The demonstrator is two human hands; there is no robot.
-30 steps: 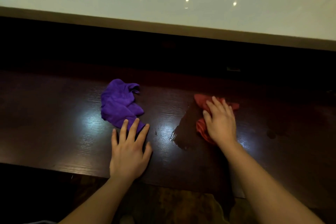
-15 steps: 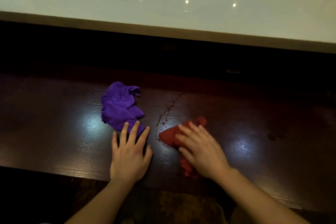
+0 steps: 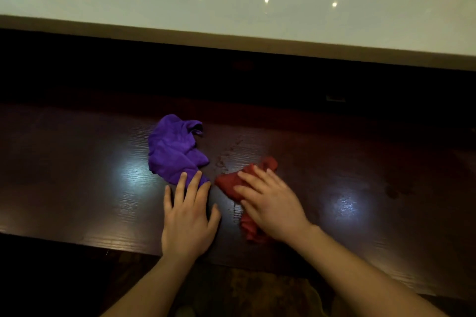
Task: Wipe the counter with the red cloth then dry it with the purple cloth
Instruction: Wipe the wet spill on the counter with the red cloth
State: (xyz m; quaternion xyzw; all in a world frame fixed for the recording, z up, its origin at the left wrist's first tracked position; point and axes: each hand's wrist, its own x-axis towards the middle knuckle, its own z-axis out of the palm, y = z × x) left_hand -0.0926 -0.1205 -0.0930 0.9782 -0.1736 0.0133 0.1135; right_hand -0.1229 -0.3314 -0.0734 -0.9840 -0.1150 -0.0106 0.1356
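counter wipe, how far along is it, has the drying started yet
Wiping is in hand: the right hand presses flat on the red cloth, and wet streaks show beside it on the dark counter. Drying is left: the purple cloth lies bunched, with only the left hand's fingers touching its edge.

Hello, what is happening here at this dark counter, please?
A person is wiping the dark wooden counter. The right hand presses flat on the red cloth. The left hand rests flat, its fingertips touching the crumpled purple cloth, not yet used. Small wet spots remain between the cloths.
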